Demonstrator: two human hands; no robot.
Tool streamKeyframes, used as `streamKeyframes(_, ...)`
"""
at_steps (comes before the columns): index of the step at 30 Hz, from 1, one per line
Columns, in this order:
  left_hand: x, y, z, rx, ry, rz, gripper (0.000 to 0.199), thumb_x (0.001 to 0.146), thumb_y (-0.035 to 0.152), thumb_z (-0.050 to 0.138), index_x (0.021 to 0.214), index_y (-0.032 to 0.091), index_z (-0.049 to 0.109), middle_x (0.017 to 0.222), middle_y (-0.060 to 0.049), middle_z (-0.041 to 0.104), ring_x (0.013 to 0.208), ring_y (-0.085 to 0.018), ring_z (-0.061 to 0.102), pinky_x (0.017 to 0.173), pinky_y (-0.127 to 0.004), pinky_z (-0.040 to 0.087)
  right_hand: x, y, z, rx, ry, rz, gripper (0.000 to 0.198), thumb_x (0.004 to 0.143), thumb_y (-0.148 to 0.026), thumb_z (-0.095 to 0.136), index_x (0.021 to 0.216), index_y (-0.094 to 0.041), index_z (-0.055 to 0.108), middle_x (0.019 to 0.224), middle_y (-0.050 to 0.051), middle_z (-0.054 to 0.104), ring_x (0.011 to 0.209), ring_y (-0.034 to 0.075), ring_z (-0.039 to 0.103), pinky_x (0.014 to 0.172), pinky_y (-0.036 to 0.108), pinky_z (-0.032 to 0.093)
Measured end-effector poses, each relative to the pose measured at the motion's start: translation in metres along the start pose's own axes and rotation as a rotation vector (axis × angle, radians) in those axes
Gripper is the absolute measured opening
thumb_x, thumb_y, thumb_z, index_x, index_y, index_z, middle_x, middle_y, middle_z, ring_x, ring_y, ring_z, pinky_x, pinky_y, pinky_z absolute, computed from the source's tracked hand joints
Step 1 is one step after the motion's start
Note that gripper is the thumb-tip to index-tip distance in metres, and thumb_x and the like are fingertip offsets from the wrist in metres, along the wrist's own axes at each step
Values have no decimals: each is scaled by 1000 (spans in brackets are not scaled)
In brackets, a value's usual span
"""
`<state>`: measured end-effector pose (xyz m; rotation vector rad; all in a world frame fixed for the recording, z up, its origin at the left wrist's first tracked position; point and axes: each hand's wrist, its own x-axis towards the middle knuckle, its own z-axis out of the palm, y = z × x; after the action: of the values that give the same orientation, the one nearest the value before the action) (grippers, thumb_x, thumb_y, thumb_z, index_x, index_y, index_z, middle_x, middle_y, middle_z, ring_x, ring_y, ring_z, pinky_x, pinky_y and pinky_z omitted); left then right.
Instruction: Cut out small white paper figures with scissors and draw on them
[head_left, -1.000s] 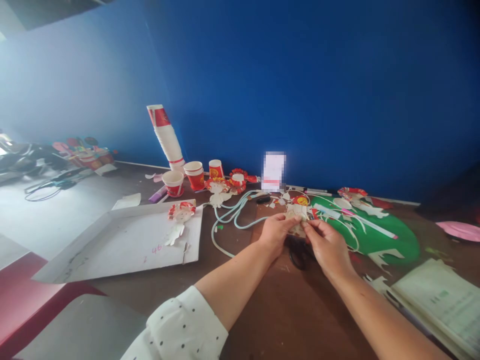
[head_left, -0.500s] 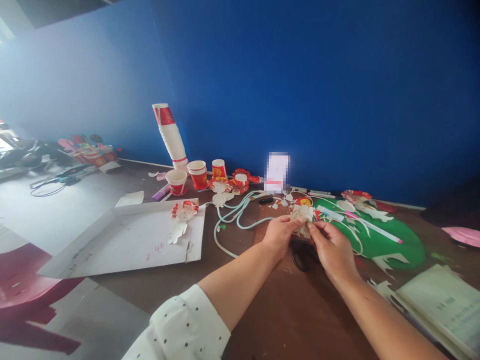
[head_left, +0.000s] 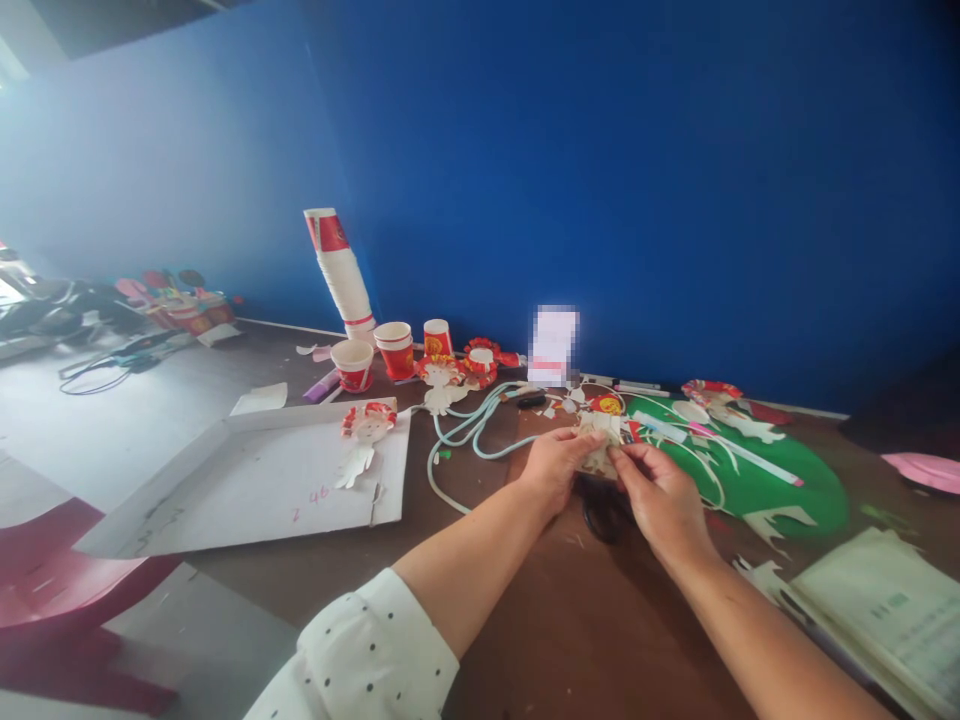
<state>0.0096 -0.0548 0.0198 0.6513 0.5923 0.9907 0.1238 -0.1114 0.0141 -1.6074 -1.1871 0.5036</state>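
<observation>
Between my two hands is a small pale paper piece (head_left: 598,462), its outline partly covered by fingers. My left hand (head_left: 559,465) pinches its left side with the thumb on top. On the right side, my right hand (head_left: 660,490) grips it between thumb and fingers. Black scissors handles (head_left: 602,512) lie on the table just under the hands. Right behind them are a red and gold paper scrap (head_left: 606,404) and white cuttings. A paper-cup doll (head_left: 369,425) with a curled red fringe lies in the box lid at left, and another one (head_left: 442,380) lies near the cups.
A white box lid (head_left: 262,480) lies left on the brown table (head_left: 570,640). Red paper cups (head_left: 394,348) and a tall cup stack (head_left: 345,275) stand by the blue partition (head_left: 600,180). Pale cables (head_left: 480,425), a green sheet (head_left: 817,485) with pens, and a booklet (head_left: 885,600) lie around.
The paper piece between my hands has turned a little and now shows a squarer, flatter face. Both hands have shifted very slightly left; the things on the table stay put.
</observation>
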Motion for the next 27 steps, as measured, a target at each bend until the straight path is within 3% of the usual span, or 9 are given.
streamKeyframes(19, 8, -3, -7, 65, 27, 13, 50, 39, 38, 90, 68, 8, 64, 61, -4, 62, 54, -13, 56, 62, -30, 44, 1, 4, 2, -7, -21, -33, 33, 78, -54, 61, 76, -22, 61, 53, -1, 57, 50, 16, 51, 50, 28, 40)
streamKeyframes(27, 7, -8, -7, 107, 6, 10, 49, 43, 40, 88, 72, 8, 66, 68, -7, 65, 58, -15, 59, 66, -31, 45, 1, 0, 2, 145, 36, 0, 38, 73, -54, 68, 89, -20, 63, 66, 1, 63, 55, 15, 53, 52, 27, 42)
